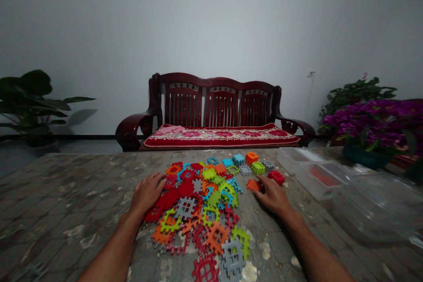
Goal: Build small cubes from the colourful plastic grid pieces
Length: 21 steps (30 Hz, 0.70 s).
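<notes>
Many notched plastic pieces; right hand pinches toothed orange tile; left hand, grip unclear.

Free room over the left tabletop, but heaped pieces midway, plastic boxes right.

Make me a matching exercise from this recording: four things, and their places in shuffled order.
Things:
1. Left hand
2. Right hand
3. Bench
4. Flowers

Places:
A. In a teal pot
B. At an orange piece, right of the pile
C. Beyond the table, in front of the wall
D. At the left edge of the pile

Pairs: 1-D, 2-B, 3-C, 4-A
</notes>
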Motion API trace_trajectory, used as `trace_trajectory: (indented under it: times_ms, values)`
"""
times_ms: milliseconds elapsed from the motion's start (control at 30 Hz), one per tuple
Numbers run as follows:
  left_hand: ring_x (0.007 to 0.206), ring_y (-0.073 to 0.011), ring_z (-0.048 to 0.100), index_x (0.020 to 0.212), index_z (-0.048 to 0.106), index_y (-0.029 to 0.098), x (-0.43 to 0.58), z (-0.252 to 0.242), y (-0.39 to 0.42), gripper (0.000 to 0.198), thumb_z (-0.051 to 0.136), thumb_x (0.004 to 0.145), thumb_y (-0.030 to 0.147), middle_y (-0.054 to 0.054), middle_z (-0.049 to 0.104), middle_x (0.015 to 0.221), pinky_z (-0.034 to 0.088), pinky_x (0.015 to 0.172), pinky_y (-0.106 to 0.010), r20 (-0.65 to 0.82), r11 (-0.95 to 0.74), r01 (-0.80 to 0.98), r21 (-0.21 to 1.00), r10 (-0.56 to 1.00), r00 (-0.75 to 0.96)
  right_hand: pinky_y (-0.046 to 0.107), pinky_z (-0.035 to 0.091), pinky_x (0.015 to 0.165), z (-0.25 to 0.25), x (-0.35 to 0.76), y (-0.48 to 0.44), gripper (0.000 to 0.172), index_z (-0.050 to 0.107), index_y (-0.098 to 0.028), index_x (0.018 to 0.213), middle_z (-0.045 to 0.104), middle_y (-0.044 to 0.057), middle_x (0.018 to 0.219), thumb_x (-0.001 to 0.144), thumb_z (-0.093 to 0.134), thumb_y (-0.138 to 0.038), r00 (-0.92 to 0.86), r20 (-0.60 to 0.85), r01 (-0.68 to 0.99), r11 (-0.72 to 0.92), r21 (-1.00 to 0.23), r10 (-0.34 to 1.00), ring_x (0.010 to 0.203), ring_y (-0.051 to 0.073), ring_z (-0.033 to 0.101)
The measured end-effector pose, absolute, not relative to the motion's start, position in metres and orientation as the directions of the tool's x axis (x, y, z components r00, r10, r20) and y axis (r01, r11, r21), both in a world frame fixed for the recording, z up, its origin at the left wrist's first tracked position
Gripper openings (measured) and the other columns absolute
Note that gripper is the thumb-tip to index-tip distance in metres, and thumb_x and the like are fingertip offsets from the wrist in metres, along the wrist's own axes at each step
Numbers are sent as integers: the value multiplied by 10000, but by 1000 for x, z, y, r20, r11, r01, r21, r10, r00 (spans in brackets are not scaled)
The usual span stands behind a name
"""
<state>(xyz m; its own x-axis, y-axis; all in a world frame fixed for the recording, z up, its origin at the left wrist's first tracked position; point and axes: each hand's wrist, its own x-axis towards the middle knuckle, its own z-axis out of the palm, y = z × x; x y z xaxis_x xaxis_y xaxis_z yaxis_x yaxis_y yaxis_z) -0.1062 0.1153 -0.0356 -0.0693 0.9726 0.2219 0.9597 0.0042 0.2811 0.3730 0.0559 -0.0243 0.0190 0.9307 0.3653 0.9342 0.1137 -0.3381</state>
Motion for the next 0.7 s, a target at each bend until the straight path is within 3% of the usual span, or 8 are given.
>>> trace_trajectory:
  times_ms: [167, 367, 567, 700]
  values:
    - [1352, -276, 596, 1315, 725, 277, -106, -35, 115, 474, 373, 1016, 382, -83, 665, 1474, 438, 1145, -474, 234, -1, 957, 289, 970, -70, 393, 525, 1004, -26, 370, 56, 570, 670, -208, 1388, 765, 116, 1196, 836, 603, -338, 40, 387, 943, 93, -319, 921, 1119, 289, 684]
    - [1339, -269, 606, 1309, 727, 279, -108, -38, 117, 463, 393, 1011, 396, -76, 680, 1454, 440, 1146, -450, 245, -10, 956, 292, 968, -64, 407, 462, 1128, -30, 375, 59, 608, 662, -180, 1380, 706, 121, 1361, 786, 527, -174, 54, 429, 947, 91, -310, 902, 1260, 273, 637]
    - [1358, -269, 595, 1309, 726, 275, -108, -39, 117, 465, 380, 1020, 389, -80, 677, 1453, 428, 1161, -456, 247, -18, 957, 289, 967, -57, 401, 502, 1021, -26, 366, 57, 503, 686, -186, 1330, 747, 133, 1207, 864, 611, -362, 98, 400, 966, 10, -259, 911, 1141, 299, 665]
    - [1355, -280, 596, 1319, 720, 267, -109, -40, 118, 486, 357, 1027, 405, -92, 663, 1468, 431, 1157, -477, 239, -17, 956, 293, 970, -56, 383, 496, 1000, -26, 365, 59, 471, 703, -173, 1303, 761, 142, 1187, 869, 621, -338, 92, 383, 968, 7, -250, 919, 1101, 297, 671]
